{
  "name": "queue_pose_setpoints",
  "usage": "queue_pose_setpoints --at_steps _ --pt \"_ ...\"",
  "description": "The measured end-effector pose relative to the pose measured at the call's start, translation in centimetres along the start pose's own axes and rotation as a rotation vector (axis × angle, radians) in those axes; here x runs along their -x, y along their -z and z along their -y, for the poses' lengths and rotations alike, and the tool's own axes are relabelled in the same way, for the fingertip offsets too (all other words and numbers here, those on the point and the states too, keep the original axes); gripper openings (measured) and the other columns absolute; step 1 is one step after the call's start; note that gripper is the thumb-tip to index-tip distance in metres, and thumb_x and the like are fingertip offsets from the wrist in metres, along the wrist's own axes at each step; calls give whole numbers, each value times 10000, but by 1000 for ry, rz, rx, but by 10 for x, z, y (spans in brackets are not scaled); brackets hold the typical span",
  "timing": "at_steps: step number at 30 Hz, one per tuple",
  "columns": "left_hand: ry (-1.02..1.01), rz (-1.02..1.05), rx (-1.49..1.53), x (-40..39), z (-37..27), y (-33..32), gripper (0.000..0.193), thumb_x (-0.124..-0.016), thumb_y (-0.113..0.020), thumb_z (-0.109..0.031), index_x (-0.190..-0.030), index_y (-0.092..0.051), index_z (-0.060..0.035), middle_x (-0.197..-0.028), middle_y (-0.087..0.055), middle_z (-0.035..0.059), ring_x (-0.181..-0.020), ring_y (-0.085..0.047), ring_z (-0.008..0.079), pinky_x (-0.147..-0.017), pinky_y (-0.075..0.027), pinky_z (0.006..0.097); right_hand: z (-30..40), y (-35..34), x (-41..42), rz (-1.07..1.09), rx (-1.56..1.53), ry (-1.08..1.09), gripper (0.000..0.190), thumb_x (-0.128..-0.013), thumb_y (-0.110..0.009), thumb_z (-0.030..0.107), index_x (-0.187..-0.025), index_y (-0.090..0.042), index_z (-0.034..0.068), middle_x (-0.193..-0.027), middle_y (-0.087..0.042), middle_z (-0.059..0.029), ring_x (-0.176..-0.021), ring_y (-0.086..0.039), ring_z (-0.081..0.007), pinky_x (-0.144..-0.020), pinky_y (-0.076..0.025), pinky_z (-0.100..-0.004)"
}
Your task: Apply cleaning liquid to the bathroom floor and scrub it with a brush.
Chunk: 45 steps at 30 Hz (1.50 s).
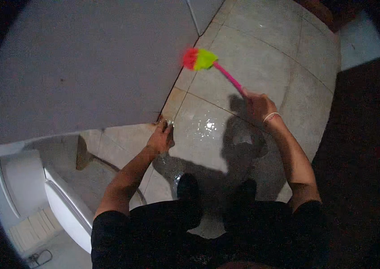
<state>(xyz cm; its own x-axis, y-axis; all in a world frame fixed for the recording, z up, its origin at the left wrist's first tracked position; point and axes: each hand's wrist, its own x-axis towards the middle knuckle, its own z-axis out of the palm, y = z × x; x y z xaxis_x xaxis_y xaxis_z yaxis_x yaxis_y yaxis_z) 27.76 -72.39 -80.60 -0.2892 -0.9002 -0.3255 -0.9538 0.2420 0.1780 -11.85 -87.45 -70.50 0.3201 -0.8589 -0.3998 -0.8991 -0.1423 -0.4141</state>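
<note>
My right hand [260,107] grips the pink handle [228,76] of a brush, raised over the light tiles. The brush has a yellow-green head [206,59] and red bristles [190,59] that point left towards the foot of the grey wall [85,67]; they look blurred. I cannot tell whether the bristles touch the wall. My left hand [162,137] reaches to the lower corner of that wall, fingers slightly apart, with water glinting at the fingertips. Nothing shows in its grasp, though the fingertips are partly hidden.
Wet patches shine on the tiled floor [206,148] between my hands. A white toilet [65,205] with its lid down stands at lower left. My dark shoes [187,188] are below, near my shadow. Deep shadow covers the right side, below a pale panel [361,43].
</note>
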Motion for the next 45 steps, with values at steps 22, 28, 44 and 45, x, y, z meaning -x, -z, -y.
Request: queue_pose_setpoints --at_steps 22,28,44,45 --pt "420 -147 210 89 82 -56 507 -705 -638 -180 -1177 -515 -39 -1184 -493 236 -1035 -523 404 -882 -459 436 102 -71 157 491 151 153 605 -808 -497 116 -1373 -322 246 -821 -634 -192 -749 -650 -351 -664 -523 -482" --pt "370 -284 210 97 80 -51 642 -672 -712 -182 -1256 -483 -45 -1159 -499 245 -1002 -534 399 -870 -454 420 111 -87 228 685 242 158 559 -842 -480 150 -1369 -325 252 -788 -641 -186 -726 -652 -337 -643 -530 -453" --pt "313 -271 286 110 75 -62 566 -694 -701 -160 -1237 -543 -142 -1241 -480 259 -1132 -480 396 -963 -401 421 66 -77 193 -48 13 -292 397 -870 -448 183 -1265 -485 184 -892 -630 -224 -812 -622 -377 -742 -504 -465" --pt "301 -285 255 110 76 -64 571 -688 -705 -153 -1235 -543 -131 -1234 -486 259 -1137 -477 391 -958 -406 421 69 -86 201 -44 12 -291 397 -870 -448 183 -1265 -485 184 -892 -630 -224 -812 -622 -377 -742 -504 -465"
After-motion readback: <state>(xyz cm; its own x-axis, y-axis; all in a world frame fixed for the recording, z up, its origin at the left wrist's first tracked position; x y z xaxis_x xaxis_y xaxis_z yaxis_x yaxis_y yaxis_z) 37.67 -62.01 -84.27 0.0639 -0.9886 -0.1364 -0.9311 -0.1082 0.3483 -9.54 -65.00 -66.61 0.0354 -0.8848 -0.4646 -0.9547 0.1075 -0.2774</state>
